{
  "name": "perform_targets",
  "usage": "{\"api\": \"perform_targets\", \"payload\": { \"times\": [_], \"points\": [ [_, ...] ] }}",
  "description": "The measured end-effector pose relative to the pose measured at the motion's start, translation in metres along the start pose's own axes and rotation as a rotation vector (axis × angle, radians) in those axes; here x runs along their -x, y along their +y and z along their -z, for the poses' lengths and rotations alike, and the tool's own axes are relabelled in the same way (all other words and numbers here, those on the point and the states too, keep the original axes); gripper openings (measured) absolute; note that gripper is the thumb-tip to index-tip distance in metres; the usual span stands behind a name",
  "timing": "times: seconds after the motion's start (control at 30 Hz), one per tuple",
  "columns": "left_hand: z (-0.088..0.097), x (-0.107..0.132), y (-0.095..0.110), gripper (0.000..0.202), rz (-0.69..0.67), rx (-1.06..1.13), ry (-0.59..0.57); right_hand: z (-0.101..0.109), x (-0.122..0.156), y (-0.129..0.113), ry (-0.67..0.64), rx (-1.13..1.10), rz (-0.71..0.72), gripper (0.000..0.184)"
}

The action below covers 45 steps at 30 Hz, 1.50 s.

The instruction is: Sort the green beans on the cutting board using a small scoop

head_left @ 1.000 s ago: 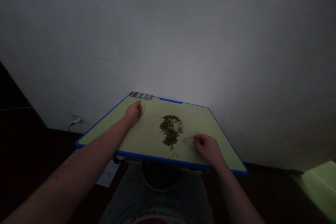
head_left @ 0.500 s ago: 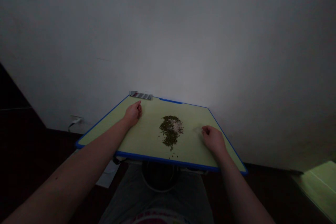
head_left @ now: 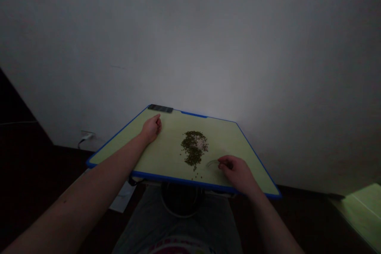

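A small lap table (head_left: 166, 158) with a pale green top and blue edge stands in front of me. A heap of small green beans (head_left: 193, 149), mixed with some pale grains, lies at its middle, with a few strays nearer the front edge. My left hand (head_left: 151, 127) rests loosely curled on the far left of the top, holding nothing that I can see. My right hand (head_left: 236, 172) lies near the front right edge, fingers curled at the rim of a small clear dish (head_left: 213, 163) that is hard to make out in the dim light.
A dark flat phone-like object (head_left: 160, 108) lies at the table's far left corner. A white wall stands close behind. A wall socket with a plug (head_left: 85, 136) is low on the left. Another pale green surface (head_left: 361, 210) shows at the right edge. The floor is dark.
My right hand went from the clear dish to the far right of the table, then came back to the dish near the front. The left hand stayed put. The object at the far corner went dark.
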<state>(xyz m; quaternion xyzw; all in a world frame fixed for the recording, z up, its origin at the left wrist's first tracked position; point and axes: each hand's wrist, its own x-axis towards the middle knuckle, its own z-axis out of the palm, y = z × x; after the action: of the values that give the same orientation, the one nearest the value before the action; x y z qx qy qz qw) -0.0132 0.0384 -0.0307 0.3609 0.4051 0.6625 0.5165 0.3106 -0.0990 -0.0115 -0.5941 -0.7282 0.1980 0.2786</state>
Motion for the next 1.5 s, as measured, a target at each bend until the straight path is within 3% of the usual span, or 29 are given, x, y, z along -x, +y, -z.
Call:
{"api": "perform_targets", "payload": {
  "times": [0.4,0.63,1.07,1.3,1.5],
  "points": [
    [0.0,-0.003,0.0,0.035,0.017,0.006,-0.016,-0.014,0.024,-0.022,-0.159,-0.166,0.014,0.02],
    [0.0,-0.003,-0.001,0.035,0.012,0.008,-0.003,-0.017,0.016,-0.026,-0.061,-0.102,0.041,0.022],
    [-0.003,0.0,0.002,0.035,0.002,0.021,-0.011,-0.023,0.017,-0.031,-0.154,-0.142,0.083,0.021],
    [-0.004,0.003,0.003,0.035,0.023,0.001,0.01,-0.015,0.003,-0.016,-0.037,-0.084,0.013,0.023],
    [-0.005,0.003,0.003,0.035,0.002,0.0,-0.004,-0.017,0.001,-0.017,-0.131,-0.078,0.046,0.023]
  ]
}}
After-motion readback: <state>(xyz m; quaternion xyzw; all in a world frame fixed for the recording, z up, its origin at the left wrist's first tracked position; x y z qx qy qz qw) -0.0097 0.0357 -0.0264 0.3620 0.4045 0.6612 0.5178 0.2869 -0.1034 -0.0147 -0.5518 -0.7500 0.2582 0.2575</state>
